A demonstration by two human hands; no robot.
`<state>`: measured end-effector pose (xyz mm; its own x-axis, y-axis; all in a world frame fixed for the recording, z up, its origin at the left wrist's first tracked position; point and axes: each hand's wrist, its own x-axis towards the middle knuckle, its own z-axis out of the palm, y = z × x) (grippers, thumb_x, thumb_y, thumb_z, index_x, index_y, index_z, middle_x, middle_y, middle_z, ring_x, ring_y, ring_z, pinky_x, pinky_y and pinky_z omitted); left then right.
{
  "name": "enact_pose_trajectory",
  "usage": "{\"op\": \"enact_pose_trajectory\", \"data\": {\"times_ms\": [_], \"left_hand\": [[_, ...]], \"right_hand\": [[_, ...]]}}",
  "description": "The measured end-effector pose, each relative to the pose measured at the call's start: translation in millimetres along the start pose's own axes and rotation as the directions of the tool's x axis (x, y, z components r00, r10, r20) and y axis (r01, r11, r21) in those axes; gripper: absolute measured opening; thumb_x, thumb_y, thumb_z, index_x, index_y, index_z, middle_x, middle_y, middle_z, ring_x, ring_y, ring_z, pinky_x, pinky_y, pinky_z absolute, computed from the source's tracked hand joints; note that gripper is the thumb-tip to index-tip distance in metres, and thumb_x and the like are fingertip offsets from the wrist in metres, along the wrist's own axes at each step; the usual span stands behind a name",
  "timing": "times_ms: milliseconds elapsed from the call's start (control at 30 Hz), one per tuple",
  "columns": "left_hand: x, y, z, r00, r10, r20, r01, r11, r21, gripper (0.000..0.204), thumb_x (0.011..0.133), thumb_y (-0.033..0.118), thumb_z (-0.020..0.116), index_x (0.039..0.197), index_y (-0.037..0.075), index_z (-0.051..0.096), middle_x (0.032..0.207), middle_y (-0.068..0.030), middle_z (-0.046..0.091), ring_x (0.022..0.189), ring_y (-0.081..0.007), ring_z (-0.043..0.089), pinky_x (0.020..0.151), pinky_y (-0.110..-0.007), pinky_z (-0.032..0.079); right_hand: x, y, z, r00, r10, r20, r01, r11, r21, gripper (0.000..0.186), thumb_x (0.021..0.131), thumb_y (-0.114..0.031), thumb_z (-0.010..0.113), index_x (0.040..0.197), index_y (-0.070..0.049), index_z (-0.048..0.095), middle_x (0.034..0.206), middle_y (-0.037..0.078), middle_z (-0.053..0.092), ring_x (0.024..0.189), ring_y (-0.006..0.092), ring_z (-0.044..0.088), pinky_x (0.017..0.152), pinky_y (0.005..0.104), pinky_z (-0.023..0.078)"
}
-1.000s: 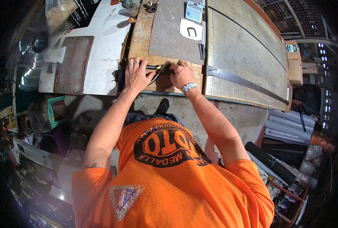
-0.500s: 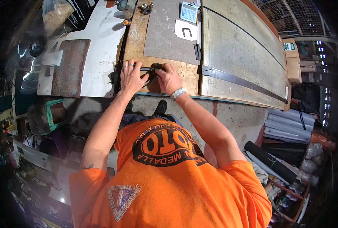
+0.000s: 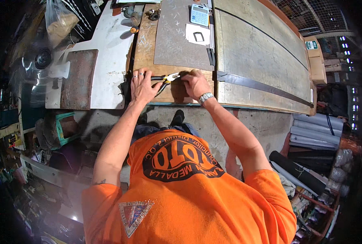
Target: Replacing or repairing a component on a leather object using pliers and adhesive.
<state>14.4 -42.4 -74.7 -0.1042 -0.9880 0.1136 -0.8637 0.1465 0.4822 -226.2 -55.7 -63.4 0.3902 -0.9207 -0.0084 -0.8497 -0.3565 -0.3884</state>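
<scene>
My left hand (image 3: 143, 88) grips a pair of pliers (image 3: 173, 77) by its black handles, which are spread apart over the near edge of the wooden workbench (image 3: 173, 94). The pale jaws, with yellow at their base, point to the right. Close to the jaw tips, my right hand (image 3: 198, 85) is closed with its fingers bent together. Something small and dark shows at its fingertips, too unclear to name. Beyond the hands lies a grey sheet (image 3: 177, 42) with chalky scribbles.
A light blue calculator (image 3: 199, 15) and a white paper (image 3: 197, 34) with a black rectangular frame lie farther back. A large metal-topped panel (image 3: 258, 53) fills the right side. At left are a white sheet (image 3: 107, 61) and a rusty plate (image 3: 78, 79). Rolls (image 3: 315, 130) are stacked at lower right.
My right hand has shifted right, away from the pliers, with the dark thing no longer covering the jaws. The pliers' jaws now show, and my left hand still grips the handles.
</scene>
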Motion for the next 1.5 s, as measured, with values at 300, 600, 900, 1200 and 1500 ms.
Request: {"op": "enact_pose_trajectory", "data": {"times_ms": [300, 600, 900, 1200, 1500], "left_hand": [[-3, -3, 4, 0.994, 0.024, -0.106, -0.024, 1.000, -0.002, 0.040, 0.083, 0.035, 0.076, 0.107, 0.007, 0.058, 0.116, -0.0122, 0.051, 0.114, -0.0335, 0.046, 0.092, -0.047, 0.042], [11, -6, -6, 0.951, 0.264, 0.159, -0.288, 0.944, 0.160, 0.039, 0.096, 0.036, 0.062, 0.115, 0.002, 0.059, 0.106, -0.0185, 0.063, 0.101, -0.0379, 0.062, 0.086, -0.047, 0.051], [-20, 36, 2, 0.984, -0.042, 0.171, 0.082, 0.969, -0.232, 0.037, 0.101, 0.038, 0.052, 0.107, 0.002, 0.048, 0.084, -0.0308, 0.065, 0.082, -0.0531, 0.062, 0.072, -0.062, 0.046], [-14, 95, -75, 0.983, -0.136, 0.121, 0.182, 0.715, -0.675, 0.028, 0.097, 0.025, 0.066, 0.105, -0.001, 0.061, 0.070, -0.0045, 0.063, 0.059, -0.0119, 0.054, 0.055, -0.033, 0.042], [-15, 109, -104, 0.991, -0.104, -0.084, 0.003, 0.645, -0.764, 0.028, 0.095, 0.022, 0.069, 0.105, -0.001, 0.055, 0.075, -0.0012, 0.056, 0.069, -0.0095, 0.050, 0.062, -0.027, 0.043]], "right_hand": [[-27, 0, -2, 0.991, -0.116, -0.058, 0.109, 0.988, -0.113, 0.023, 0.081, -0.010, 0.066, 0.101, -0.015, 0.075, 0.106, 0.009, 0.062, 0.105, 0.0306, 0.058, 0.089, 0.0411, 0.050], [-60, -17, -43, 0.951, 0.014, -0.308, -0.049, 0.993, -0.108, 0.060, 0.078, -0.013, 0.071, 0.136, -0.013, 0.057, 0.135, 0.015, 0.054, 0.125, 0.0373, 0.048, 0.103, 0.0515, 0.038], [-57, -86, 7, 0.811, 0.404, 0.423, -0.499, 0.100, 0.861, 0.053, 0.100, -0.035, 0.062, 0.138, -0.002, 0.048, 0.108, 0.015, 0.068, 0.092, 0.0189, 0.069, 0.075, 0.0321, 0.056], [-64, -72, -57, 0.909, 0.390, 0.146, -0.213, 0.134, 0.968, 0.026, 0.105, -0.030, 0.052, 0.102, -0.005, 0.057, 0.079, 0.000, 0.060, 0.064, 0.0075, 0.056, 0.058, 0.0254, 0.048], [-48, -82, -100, 0.962, 0.260, -0.082, -0.048, 0.457, 0.888, 0.034, 0.104, -0.024, 0.053, 0.127, 0.001, 0.055, 0.082, 0.005, 0.062, 0.068, 0.0089, 0.058, 0.063, 0.0263, 0.050]]}}
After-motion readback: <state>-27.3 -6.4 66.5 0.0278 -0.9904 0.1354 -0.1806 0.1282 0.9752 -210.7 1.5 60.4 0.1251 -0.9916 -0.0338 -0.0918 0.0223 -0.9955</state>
